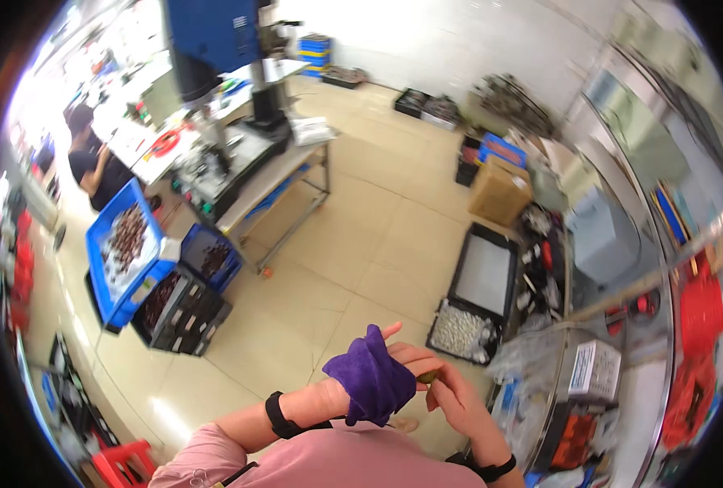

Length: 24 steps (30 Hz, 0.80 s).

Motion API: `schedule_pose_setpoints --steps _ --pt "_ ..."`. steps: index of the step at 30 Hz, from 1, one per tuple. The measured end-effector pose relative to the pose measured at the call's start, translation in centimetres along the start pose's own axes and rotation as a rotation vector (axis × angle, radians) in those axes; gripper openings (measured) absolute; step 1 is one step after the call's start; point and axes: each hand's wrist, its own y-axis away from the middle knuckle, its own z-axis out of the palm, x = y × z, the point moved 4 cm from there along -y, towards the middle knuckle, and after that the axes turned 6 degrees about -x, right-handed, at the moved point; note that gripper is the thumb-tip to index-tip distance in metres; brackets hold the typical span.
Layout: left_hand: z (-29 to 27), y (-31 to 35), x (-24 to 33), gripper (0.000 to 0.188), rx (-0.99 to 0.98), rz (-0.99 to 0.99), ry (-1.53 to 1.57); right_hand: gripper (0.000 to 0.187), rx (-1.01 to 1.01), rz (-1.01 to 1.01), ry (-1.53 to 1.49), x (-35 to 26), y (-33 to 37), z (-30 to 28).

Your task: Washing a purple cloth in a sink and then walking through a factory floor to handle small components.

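A purple cloth (pixel 370 376) covers most of my left hand (pixel 337 397), gathered over its back and fingers. One fingertip sticks out past the cloth's far edge; how the other fingers lie is hidden. Close on the right, the fingers of my right hand (pixel 447 386) bend toward the cloth and touch its edge. Between its thumb and fingers shows a small brownish-green piece (pixel 426 377), partly covered and too small to name. Both hands are held up in front of my pink shirt, above the tiled floor.
At left, a blue crate (pixel 138 289) of small brown parts sits on black crates. Behind it stand a drill-press-like machine (pixel 215 49) on a metal bench and a seated person (pixel 93 163). A black tray (pixel 459 329) of silvery parts, a cardboard box (pixel 500 191) and metal shelves line the right.
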Motion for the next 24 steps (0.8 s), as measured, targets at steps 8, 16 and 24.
schedule_pose_setpoints --steps 8,16,24 --pt "-6.0 9.6 -5.9 0.036 -0.015 -0.273 -0.094 0.027 -0.214 -0.034 0.009 -0.3 -8.8 8.9" --pt "-7.1 11.2 -8.3 0.033 -0.164 -0.498 -0.081 0.030 -0.356 -0.006 -0.056 0.8 -13.3 10.9" --pt "-9.2 10.7 -10.1 0.031 -0.036 -0.544 -0.176 0.022 -0.377 -0.120 -0.096 -1.4 -17.6 11.7"
